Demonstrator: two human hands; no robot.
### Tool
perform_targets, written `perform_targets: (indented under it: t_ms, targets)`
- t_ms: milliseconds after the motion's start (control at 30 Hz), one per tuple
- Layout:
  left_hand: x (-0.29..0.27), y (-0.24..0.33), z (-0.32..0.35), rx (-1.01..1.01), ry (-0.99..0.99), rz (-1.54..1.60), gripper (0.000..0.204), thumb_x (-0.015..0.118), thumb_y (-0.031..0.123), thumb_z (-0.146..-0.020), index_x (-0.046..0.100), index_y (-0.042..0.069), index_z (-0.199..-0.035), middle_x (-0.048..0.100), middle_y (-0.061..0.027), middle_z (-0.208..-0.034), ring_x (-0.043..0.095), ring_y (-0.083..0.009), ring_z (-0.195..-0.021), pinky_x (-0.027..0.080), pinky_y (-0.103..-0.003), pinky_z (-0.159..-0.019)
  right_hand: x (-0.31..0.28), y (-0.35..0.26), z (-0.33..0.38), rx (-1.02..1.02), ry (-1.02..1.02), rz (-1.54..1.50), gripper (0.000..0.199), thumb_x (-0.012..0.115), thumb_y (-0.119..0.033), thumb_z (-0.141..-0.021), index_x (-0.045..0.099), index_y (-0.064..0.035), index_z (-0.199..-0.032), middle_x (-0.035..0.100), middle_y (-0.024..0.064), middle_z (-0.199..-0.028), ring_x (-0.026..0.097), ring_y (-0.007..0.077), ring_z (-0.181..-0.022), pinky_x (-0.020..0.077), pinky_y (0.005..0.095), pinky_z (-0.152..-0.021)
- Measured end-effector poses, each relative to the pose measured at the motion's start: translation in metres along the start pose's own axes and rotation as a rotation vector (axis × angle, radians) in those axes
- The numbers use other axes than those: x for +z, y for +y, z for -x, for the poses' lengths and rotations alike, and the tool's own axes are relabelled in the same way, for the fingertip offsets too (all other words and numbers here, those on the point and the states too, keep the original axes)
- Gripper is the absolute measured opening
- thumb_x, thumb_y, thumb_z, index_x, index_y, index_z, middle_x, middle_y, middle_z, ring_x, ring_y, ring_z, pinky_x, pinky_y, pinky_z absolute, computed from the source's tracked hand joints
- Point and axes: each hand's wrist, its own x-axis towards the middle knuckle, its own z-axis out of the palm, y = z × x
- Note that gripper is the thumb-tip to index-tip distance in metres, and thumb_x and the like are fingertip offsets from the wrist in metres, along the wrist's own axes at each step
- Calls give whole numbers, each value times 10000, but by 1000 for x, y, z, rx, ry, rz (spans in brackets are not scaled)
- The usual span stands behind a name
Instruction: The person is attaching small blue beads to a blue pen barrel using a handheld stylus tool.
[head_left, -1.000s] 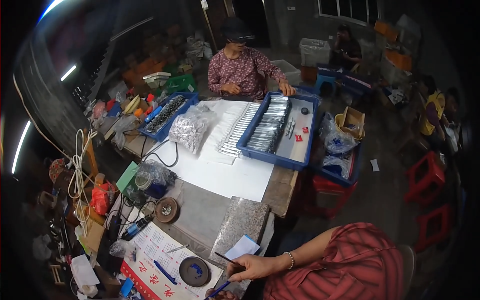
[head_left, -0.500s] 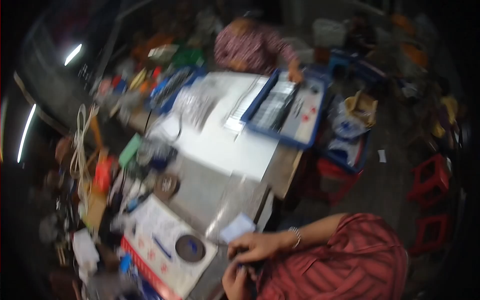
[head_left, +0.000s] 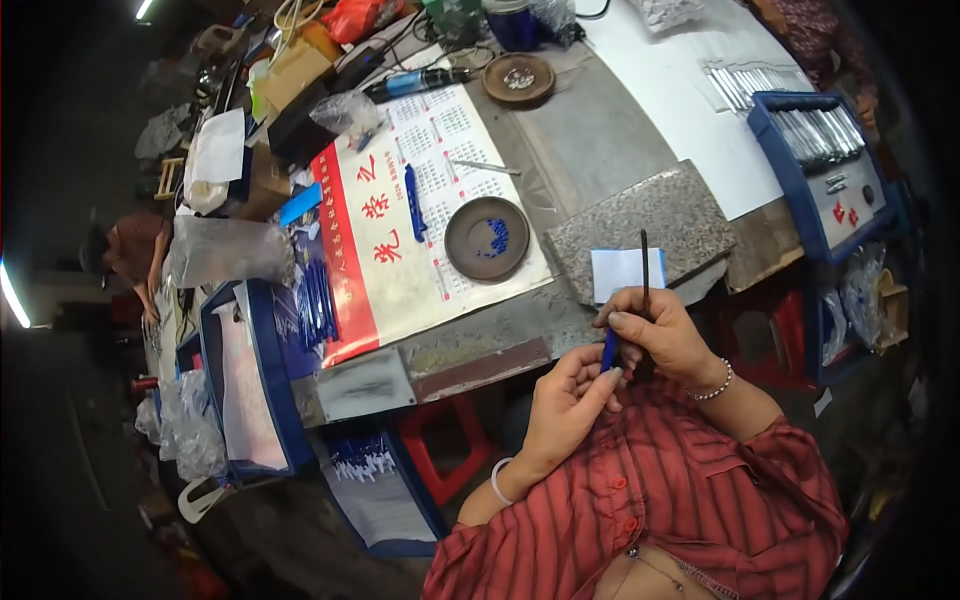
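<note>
My left hand (head_left: 570,398) is closed around a small blue stick-shaped piece (head_left: 609,350), held upright in front of my red striped shirt. Right beside it, my right hand (head_left: 668,338) grips a thin dark rod (head_left: 645,262) that points up; what its lower end touches is hidden by the fingers. Just beyond the hands, a folded pale-blue paper (head_left: 626,272) lies on a speckled stone slab (head_left: 680,215). A round brown dish (head_left: 465,262) with tiny blue bits stands on a calendar sheet (head_left: 400,310), next to a blue strip-like piece (head_left: 413,203) and a thin metal tool (head_left: 486,166).
A blue tray (head_left: 772,122) of silver tubes is at the right, with another person's hand (head_left: 866,106) behind it. Left stand a blue tray (head_left: 285,400) and a lower one (head_left: 400,515) with blue-and-white pieces. Red stools (head_left: 445,445) sit under the table edge. Another brown dish (head_left: 520,92) lies farther back.
The view has swung left and down, and the blur is gone. My hands have come up from the lower edge; the rod and blue piece now show clearly.
</note>
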Motion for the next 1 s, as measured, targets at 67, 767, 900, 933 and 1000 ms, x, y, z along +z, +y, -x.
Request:
perform_targets:
  t_ms: [67,767,900,933,1000]
  targets:
    - [-7,1,-5,-18,13,31,249,519,81,-907,491,-37,-1125,611,-76,-907,558,-75,-707,465,-197,-622,2,-1,-8,19,-1,-13,182,544,-169,-905,582,8,-916,516,-17,-613,438,32,-475,358,181,-439]
    - [-49,-11,-30,-353,-247,1034,213,411,196,-949,483,20,-1043,477,-43,-644,377,-90,-402,291,-208,-363,11,4,-51,182,-27,-39,186,580,-208,-888,547,-36,-826,576,27,-607,459,43,-457,349,172,-426]
    - [-45,-12,-29,-271,-203,888,210,419,196,-946,486,18,-1036,496,-46,-647,383,-88,-407,302,-205,-374,12,4,-49,166,-29,-32,188,577,-210,-891,547,-35,-828,559,16,-608,468,41,-474,351,170,-432]
    - [-44,-10,-28,-230,-175,811,205,421,191,-946,491,17,-1026,510,-49,-656,389,-88,-411,307,-204,-379,12,4,-49,150,-33,-40,188,575,-211,-892,551,-31,-841,555,14,-621,468,40,-484,353,170,-436]
    - [-35,-5,-25,-163,-44,593,190,430,166,-943,497,9,-1025,530,-54,-677,407,-81,-428,322,-201,-392,13,4,-48,133,-44,-44,190,574,-211,-893,556,-26,-853,551,13,-634,468,38,-493,355,171,-439]
